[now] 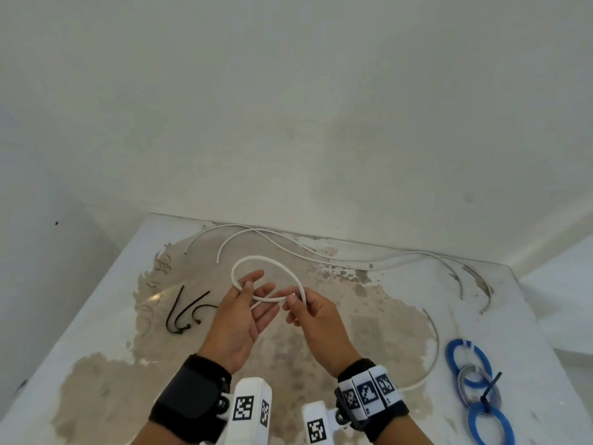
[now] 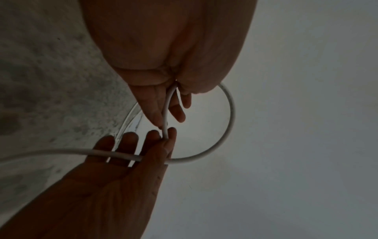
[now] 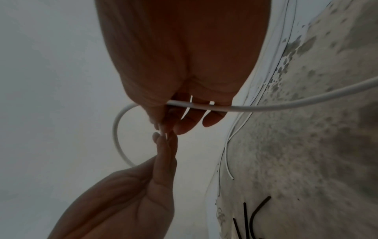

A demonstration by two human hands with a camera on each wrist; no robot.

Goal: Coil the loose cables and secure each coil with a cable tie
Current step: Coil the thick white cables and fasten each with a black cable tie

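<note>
White rubbery cable (image 1: 268,259), one round loop, pinched between left hand (image 1: 243,317) and right hand (image 1: 316,317) fingers (image 1: 290,300).

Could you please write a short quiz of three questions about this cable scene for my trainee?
1. True or false: the white cable lies flat on the table, untouched.
2. Which hand is nearer the black cable ties? A) left hand B) right hand
3. Fill in: the already tied coils at the table's right edge are mostly ____ in colour.

Key: 1 false, both hands hold it as one loop above the table; 2 A; 3 blue.
</note>
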